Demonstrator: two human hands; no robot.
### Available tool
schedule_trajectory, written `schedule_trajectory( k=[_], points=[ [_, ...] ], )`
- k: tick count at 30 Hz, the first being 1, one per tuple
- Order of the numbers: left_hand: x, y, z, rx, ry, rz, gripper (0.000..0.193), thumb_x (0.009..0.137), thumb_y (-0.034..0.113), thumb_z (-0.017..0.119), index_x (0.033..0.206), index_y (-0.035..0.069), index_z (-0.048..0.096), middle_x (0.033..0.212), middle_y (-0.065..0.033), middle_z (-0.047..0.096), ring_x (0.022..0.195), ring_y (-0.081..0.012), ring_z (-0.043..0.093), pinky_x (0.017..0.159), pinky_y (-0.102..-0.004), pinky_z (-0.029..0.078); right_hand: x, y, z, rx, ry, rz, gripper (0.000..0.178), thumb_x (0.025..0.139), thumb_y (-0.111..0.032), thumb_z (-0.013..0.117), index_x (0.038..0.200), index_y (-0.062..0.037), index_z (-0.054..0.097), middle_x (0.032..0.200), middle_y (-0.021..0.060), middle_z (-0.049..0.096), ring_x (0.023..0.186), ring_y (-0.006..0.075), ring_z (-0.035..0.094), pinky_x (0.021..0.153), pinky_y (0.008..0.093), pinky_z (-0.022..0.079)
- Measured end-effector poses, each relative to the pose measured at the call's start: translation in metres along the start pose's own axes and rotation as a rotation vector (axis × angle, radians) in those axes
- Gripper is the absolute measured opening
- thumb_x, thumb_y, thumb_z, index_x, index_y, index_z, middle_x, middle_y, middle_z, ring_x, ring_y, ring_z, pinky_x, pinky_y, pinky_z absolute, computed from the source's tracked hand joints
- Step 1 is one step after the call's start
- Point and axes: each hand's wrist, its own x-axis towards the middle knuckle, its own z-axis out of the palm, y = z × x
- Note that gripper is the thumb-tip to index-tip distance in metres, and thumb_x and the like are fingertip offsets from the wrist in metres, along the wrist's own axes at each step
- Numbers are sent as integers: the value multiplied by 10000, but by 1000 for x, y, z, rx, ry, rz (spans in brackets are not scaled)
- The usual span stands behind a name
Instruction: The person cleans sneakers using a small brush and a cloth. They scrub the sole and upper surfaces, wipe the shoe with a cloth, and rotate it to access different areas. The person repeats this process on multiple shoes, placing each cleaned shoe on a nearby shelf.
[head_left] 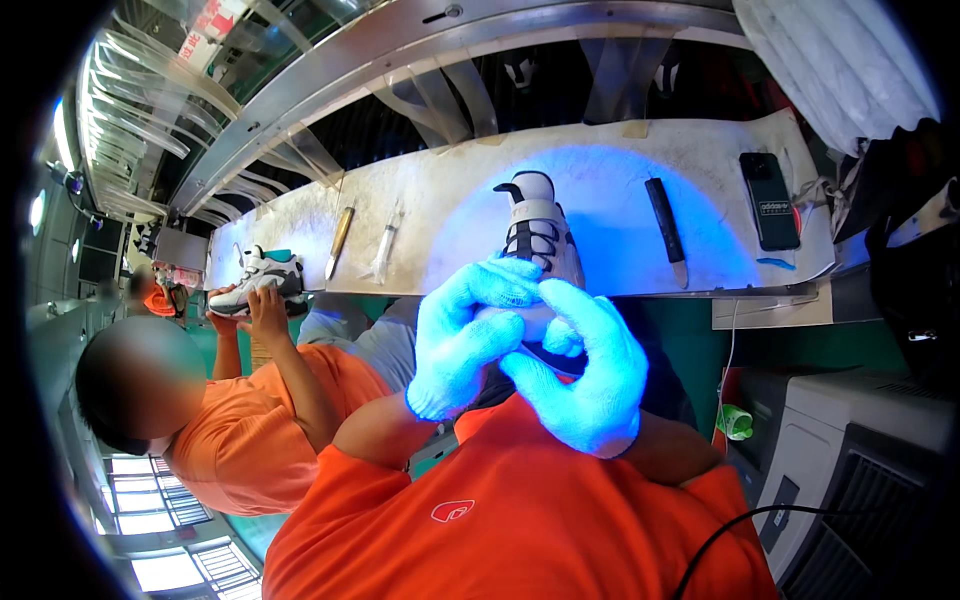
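Note:
A white, grey and black sneaker (545,240) lies on the bench in front of me, its strap and laces up and its toe end pointing toward me. Both of my hands wear knitted gloves that look bright blue under the light. My left hand (468,335) curls its fingers and thumb around the left of the toe end. From the other side my right hand (592,370) closes on the same end, with its fingertips close to the left ones. The gloves hide much of the sneaker's front.
On the pale bench (440,190), a dark-handled tool (664,225) and a phone (770,202) lie to the right. A wooden-handled tool (341,240) and a clear slim tube (387,243) lie left. A co-worker (250,420) handles another sneaker (262,280). A metal rail (400,45) runs behind.

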Motion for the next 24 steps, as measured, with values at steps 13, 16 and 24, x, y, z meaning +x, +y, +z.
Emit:
schedule_trajectory(
  k=[13, 16, 24],
  points=[
    [10, -12, -18, 211, -130, 89, 585, 730, 219, 1042, 1194, 7, 756, 1292, -186, 756, 1299, -335, 680, 1169, -526, 488, 8, 5, -18, -106, -117, 157, 880, 786, -270, 1041, 1494, 40, 619, 855, 51, 650, 709, 158, 614, 664, 314, 562],
    [17, -9, -25, 208, -152, 102, 588, 732, 228, 1040, 1196, 4, 758, 1270, -182, 766, 1270, -332, 693, 1160, -521, 494, 19, 6, -18, -140, -143, 131, 869, 755, -296, 1052, 1458, 17, 649, 917, 87, 692, 745, 209, 659, 706, 351, 592],
    [30, -11, -59, 171, -206, 64, 615, 697, 242, 1056, 1187, 28, 753, 1216, -173, 785, 1215, -317, 709, 1133, -508, 506, 39, 22, -1, -63, -223, 64, 732, 756, -223, 998, 1394, -61, 677, 1115, 143, 750, 973, 352, 751, 844, 452, 625]
  ],
)
